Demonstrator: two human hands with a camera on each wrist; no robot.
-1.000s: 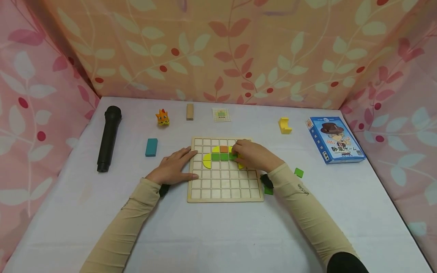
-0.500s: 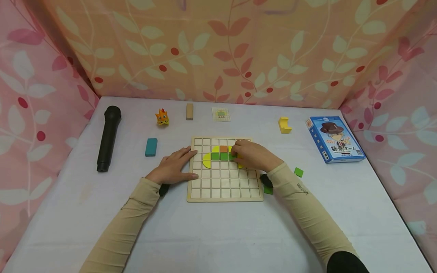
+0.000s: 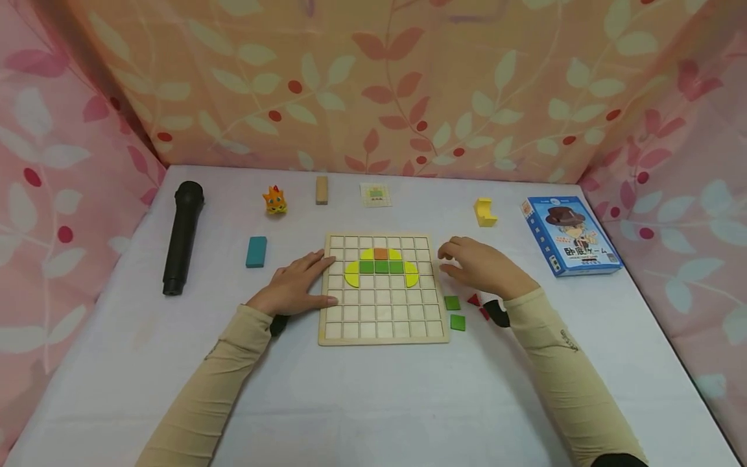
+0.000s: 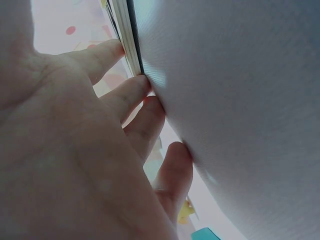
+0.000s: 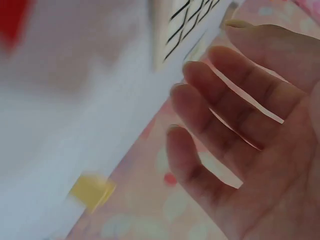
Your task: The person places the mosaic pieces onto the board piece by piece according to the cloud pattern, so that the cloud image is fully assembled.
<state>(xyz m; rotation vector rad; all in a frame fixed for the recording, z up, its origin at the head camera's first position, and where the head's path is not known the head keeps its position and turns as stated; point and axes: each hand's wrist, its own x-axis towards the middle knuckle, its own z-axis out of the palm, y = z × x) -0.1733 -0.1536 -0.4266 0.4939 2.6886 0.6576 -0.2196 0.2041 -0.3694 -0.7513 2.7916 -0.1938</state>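
Note:
A square wooden grid board (image 3: pixel 376 314) lies on the white-covered table. Its upper half bears a row of green square tiles (image 3: pixel 381 266), an orange square tile (image 3: pixel 380 253) above them, and several yellow rounded tiles (image 3: pixel 353 274) around. My left hand (image 3: pixel 294 285) rests with spread fingers against the board's left edge; the left wrist view shows fingertips touching the board's side (image 4: pixel 127 40). Off the board's right edge hovers my right hand (image 3: pixel 481 266), fingers loosely bent, nothing between them in the right wrist view. Below it lie loose green tiles (image 3: pixel 452 303) and red pieces (image 3: pixel 474 299), partly hidden.
A black microphone (image 3: pixel 183 237), teal block (image 3: pixel 256 251), orange toy figure (image 3: pixel 275 200), wooden block (image 3: pixel 321 191) and pattern card (image 3: pixel 375 194) lie left and behind the board. A yellow block (image 3: pixel 485 213) and blue box (image 3: pixel 572 235) stand at the right. Patterned cloth surrounds the table.
My right hand has let go of the rightmost green tile, now in the row, and moved right, off the board. The left hand stays at the board's edge.

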